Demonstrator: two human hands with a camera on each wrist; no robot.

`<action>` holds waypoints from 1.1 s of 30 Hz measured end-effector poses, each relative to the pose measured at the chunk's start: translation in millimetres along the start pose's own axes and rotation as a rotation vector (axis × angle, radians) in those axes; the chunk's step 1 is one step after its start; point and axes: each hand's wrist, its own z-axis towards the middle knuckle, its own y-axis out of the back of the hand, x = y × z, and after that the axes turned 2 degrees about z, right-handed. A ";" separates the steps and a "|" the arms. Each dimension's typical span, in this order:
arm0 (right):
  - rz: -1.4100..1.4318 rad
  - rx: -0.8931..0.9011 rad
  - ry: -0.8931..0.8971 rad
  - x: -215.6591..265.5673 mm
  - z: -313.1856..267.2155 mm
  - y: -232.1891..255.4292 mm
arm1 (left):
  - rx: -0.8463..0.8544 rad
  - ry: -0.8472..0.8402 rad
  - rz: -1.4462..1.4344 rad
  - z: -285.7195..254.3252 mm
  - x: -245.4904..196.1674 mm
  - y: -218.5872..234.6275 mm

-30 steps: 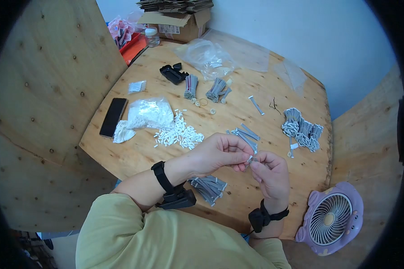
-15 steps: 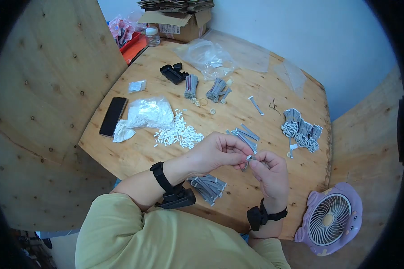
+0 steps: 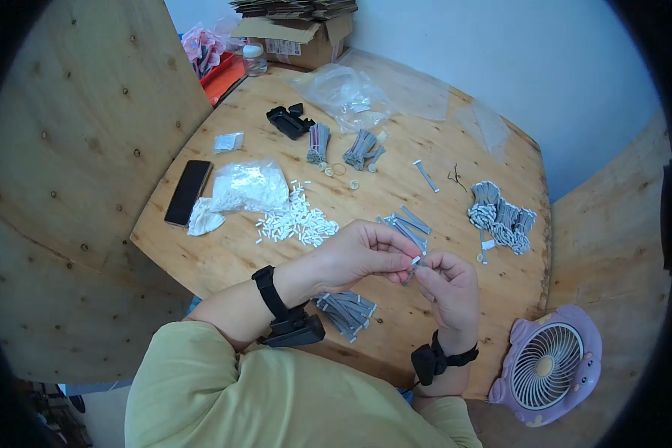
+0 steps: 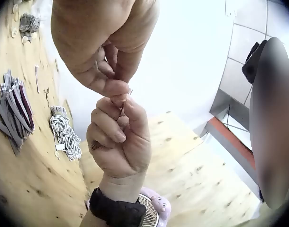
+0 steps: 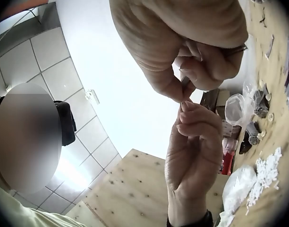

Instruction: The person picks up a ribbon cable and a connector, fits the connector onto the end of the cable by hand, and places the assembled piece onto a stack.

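Can't really make out the tiny piece pinched between both hands, way too small. The cardboard box at the far edge is cut off.

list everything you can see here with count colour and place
small grey part: one, pinched between both hands above the table's near edge
wooden table: one, tan, centre
white small parts: a loose pile, left of the hands
grey strips: one heap, under the left wrist; more beyond the hands
grey bundles: a cluster, table's right side
phone: one, black, table's left edge
clear plastic bag: one, beside the phone
cardboard box: one, brown, far end
fan: one, lilac, bottom right
left hand: grip on the small grey part
right hand: grip on the same part
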 end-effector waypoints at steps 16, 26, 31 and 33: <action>-0.012 -0.022 0.032 4.3 -3.5 -2.7 | 0.006 0.007 -0.011 -0.8 0.3 -2.4; -0.052 -0.054 0.036 5.6 -4.6 -3.4 | -0.021 -0.027 0.045 -1.1 -0.1 -4.9; -0.090 -0.078 0.039 6.3 -5.0 -6.4 | -0.046 -0.083 0.122 -0.6 1.5 -5.6; -0.076 -0.055 0.033 6.0 -5.0 -6.4 | -0.039 -0.110 0.152 -0.3 2.5 -5.4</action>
